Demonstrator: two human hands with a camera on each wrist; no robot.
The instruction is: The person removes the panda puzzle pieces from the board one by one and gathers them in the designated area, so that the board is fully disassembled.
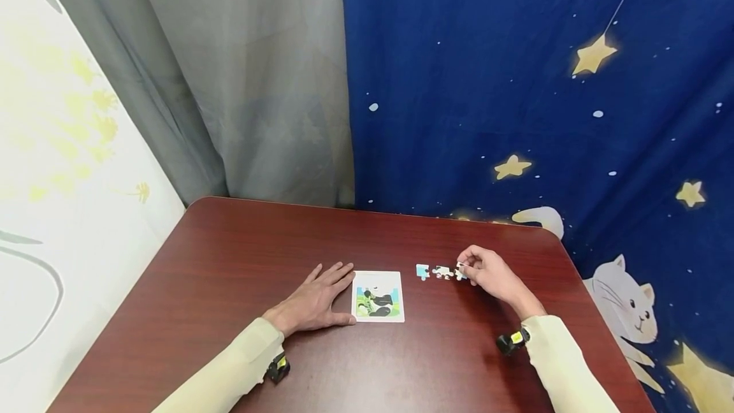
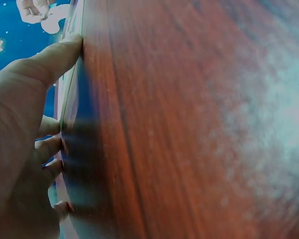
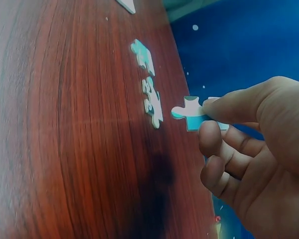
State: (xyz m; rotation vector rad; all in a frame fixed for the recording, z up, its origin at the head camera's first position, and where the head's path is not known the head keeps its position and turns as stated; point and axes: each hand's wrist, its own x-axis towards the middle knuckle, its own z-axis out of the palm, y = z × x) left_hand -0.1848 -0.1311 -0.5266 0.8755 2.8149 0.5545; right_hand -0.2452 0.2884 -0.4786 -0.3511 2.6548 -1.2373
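Between thumb and fingers, my right hand (image 1: 487, 273) pinches a blue-and-white jigsaw piece (image 3: 192, 113), held over the table. A light-blue jigsaw piece (image 1: 422, 270) and a mostly white jigsaw piece (image 1: 442, 271) lie to the left of that hand, in a row. My left hand (image 1: 315, 301) rests on the table with its fingers spread, forefinger and thumb at the left edge of a square puzzle board (image 1: 395, 319). A panda picture fills the lower part of the board, while its upper part is plain white. Only the left hand's thumb and fingertips meet the board's side in the left wrist view.
The dark red wooden table (image 1: 258, 241) has rounded far corners. Behind it hang a grey curtain (image 1: 275, 81) and a blue star-patterned curtain (image 1: 447, 81). A pale printed cloth (image 1: 69, 177) hangs on the left. Both wrists wear small black cameras.
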